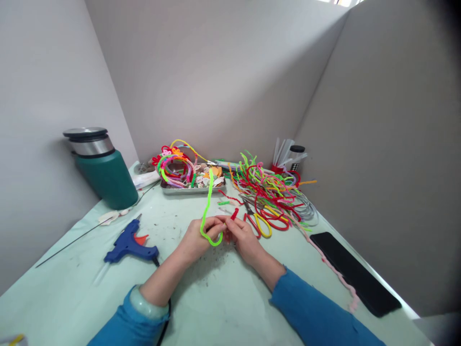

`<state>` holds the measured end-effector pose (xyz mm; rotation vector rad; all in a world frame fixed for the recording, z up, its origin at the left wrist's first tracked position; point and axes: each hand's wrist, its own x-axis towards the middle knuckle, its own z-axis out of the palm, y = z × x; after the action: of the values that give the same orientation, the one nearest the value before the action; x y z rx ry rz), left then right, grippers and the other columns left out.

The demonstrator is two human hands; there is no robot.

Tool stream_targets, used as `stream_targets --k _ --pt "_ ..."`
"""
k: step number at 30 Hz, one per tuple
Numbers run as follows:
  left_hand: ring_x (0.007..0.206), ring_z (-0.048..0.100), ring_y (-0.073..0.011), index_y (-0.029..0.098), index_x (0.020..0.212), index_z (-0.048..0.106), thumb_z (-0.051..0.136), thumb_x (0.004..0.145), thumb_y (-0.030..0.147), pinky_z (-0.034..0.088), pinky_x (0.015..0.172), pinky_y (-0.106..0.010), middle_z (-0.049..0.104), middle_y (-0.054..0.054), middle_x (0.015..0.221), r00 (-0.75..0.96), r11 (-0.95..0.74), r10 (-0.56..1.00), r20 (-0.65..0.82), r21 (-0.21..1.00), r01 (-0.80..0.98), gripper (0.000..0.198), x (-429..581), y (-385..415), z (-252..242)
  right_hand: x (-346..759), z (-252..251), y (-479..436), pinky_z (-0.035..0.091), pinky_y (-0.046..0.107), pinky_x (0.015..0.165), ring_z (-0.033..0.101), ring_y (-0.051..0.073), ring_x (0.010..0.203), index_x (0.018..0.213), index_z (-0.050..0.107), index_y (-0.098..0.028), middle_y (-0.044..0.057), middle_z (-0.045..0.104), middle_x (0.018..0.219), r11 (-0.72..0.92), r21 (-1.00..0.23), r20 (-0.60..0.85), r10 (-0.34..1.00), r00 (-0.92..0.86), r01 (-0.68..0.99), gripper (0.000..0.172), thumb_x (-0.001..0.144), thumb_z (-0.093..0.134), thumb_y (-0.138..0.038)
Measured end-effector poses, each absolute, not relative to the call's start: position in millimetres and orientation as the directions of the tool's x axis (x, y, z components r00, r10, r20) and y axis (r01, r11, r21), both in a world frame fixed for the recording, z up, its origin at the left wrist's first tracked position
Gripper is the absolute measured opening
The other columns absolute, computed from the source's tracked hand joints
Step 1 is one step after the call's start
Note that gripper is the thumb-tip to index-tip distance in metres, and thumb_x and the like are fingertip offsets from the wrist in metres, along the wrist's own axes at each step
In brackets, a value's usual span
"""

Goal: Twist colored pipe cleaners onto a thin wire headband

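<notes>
My left hand (196, 239) and my right hand (248, 240) meet above the middle of the table, fingertips pinched together. A bright green pipe cleaner (206, 207) stands up from the left fingers and bends in a loop below them. Between the hands a short red pipe cleaner (235, 214) sticks up by the right thumb and fingers. Where the two pieces meet is hidden by my fingers. Scissors with red and yellow handles (264, 226) lie just beyond my right hand.
A blue glue gun (130, 245) and a green bottle (107, 178) stand left. Behind, a metal tray (192, 191) holds pipe-cleaner rings and scraps. A heap of coloured pipe cleaners (266, 185) lies back right, near a black phone-like slab (355, 274) and a pink strand (333, 271).
</notes>
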<state>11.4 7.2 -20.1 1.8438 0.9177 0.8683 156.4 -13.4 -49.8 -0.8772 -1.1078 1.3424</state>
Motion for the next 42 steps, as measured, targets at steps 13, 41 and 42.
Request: stream_targets --k 13,41,42 --pt "0.056 0.049 -0.0103 0.013 0.073 0.065 0.050 0.080 0.031 0.039 0.055 -0.020 0.063 -0.001 0.064 0.471 -0.487 0.825 0.313 0.816 0.312 0.025 10 3 -12 156 -47 -13 0.035 0.024 0.048 0.045 0.011 0.053 0.094 0.067 -0.019 0.001 0.055 0.063 0.078 -0.945 0.107 0.991 -0.075 -0.317 0.031 0.079 0.055 -0.043" --pt "0.074 0.051 -0.0179 0.017 0.080 0.062 0.047 0.083 0.020 0.037 0.074 -0.033 0.060 -0.005 0.071 0.512 -0.758 0.615 0.600 0.272 0.592 0.016 5 8 -18 160 -27 -24 0.034 0.040 0.087 0.048 0.023 0.098 0.093 0.062 -0.023 0.007 0.057 0.098 0.556 -0.565 0.684 0.729 -0.031 0.609 0.014 0.081 0.056 -0.026" --pt "0.078 0.051 -0.0184 0.017 0.082 0.062 0.047 0.083 0.019 0.037 0.076 -0.034 0.061 -0.005 0.075 0.504 -0.761 0.606 0.616 0.262 0.594 0.015 5 9 -18 160 -28 -23 0.034 0.041 0.086 0.049 0.023 0.097 0.093 0.062 -0.023 0.007 0.058 0.095 0.554 -0.554 0.672 0.738 -0.059 0.621 0.014 0.082 0.055 -0.026"
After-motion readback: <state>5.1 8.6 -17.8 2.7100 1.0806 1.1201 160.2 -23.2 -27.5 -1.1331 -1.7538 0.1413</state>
